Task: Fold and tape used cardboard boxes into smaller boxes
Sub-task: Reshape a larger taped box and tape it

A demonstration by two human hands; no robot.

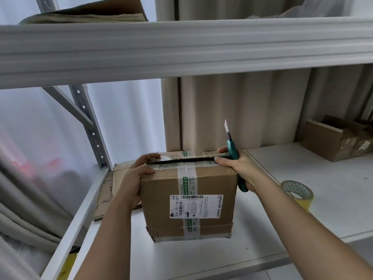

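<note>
On the white shelf board (201,257), at my 12 o'clock, I see the brown cardboard box with a white shipping label (188,201) standing on one end, its taped seam running 9 to 3 o'clock along the top. My left hand (137,172) grips its top left corner, thumb on the front. My right hand (240,166) pinches the top right corner while holding a teal utility knife (234,156), blade pointing up toward 12. A yellowish tape roll (298,194) lies at 3 o'clock.
</note>
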